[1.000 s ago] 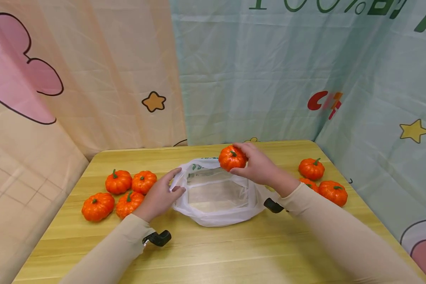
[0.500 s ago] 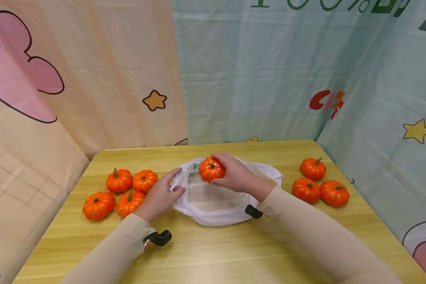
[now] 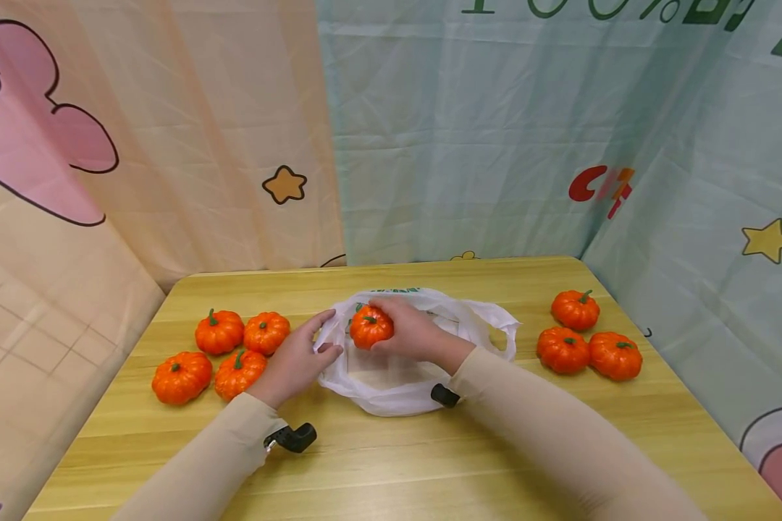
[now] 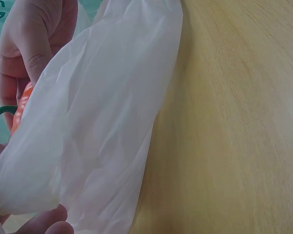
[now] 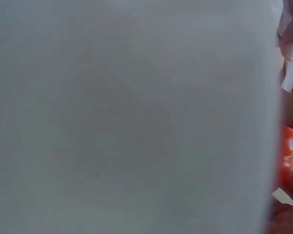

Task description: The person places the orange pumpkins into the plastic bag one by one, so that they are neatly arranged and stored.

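Note:
A white plastic bag [image 3: 391, 402] lies on the table with its mouth open upward. My left hand [image 3: 295, 364] pinches its left rim; in the left wrist view, fingertips [image 4: 46, 222] of this hand show at the bag's edge. My right hand [image 3: 412, 335] grips a small orange pumpkin [image 3: 370, 329] with a green stem, inside the mouth near the left side. In the left wrist view, the bag wall [image 4: 107, 112] partly hides that pumpkin [image 4: 22, 105]. Blurred bag plastic [image 5: 127, 117] fills most of the right wrist view, leaving a sliver of pumpkin [image 5: 288, 146] at the right.
Several small pumpkins [image 3: 219, 332] are grouped on the table left of the bag, close to my left forearm. Three more pumpkins [image 3: 562, 350] sit at the right. The wooden table [image 3: 365, 477] is bordered by printed curtains [image 3: 463, 145] behind and at both sides.
My right hand has carried the pumpkin leftward and down, from above the bag's far rim into its mouth. The left hand has stayed at the left rim.

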Tool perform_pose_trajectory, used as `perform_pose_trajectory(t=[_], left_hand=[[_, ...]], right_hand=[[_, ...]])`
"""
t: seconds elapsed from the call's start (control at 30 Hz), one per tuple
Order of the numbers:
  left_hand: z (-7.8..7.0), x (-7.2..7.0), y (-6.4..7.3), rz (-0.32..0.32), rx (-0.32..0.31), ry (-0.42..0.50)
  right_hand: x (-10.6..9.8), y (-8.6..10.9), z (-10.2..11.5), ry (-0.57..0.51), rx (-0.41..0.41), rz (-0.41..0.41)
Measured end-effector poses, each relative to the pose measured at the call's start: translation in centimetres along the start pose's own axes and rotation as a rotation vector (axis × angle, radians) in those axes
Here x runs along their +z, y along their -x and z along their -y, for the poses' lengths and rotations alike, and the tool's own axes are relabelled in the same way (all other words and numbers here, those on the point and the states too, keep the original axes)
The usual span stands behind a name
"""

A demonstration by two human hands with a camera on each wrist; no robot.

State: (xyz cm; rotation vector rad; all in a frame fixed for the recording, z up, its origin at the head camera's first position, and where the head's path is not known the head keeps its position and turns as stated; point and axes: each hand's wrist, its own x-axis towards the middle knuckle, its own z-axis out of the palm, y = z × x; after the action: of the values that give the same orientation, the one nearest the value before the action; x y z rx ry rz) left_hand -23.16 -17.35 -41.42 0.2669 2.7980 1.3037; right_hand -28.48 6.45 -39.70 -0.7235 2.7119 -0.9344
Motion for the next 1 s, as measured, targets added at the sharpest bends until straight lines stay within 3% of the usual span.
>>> perform_pose_trajectory(t=[1.0], left_hand=[[0.1,0.2,0.0,0.008,-0.003,-0.046]], right_hand=[[2.8,-1.7,-0.7,0.033,0.053,0.032]])
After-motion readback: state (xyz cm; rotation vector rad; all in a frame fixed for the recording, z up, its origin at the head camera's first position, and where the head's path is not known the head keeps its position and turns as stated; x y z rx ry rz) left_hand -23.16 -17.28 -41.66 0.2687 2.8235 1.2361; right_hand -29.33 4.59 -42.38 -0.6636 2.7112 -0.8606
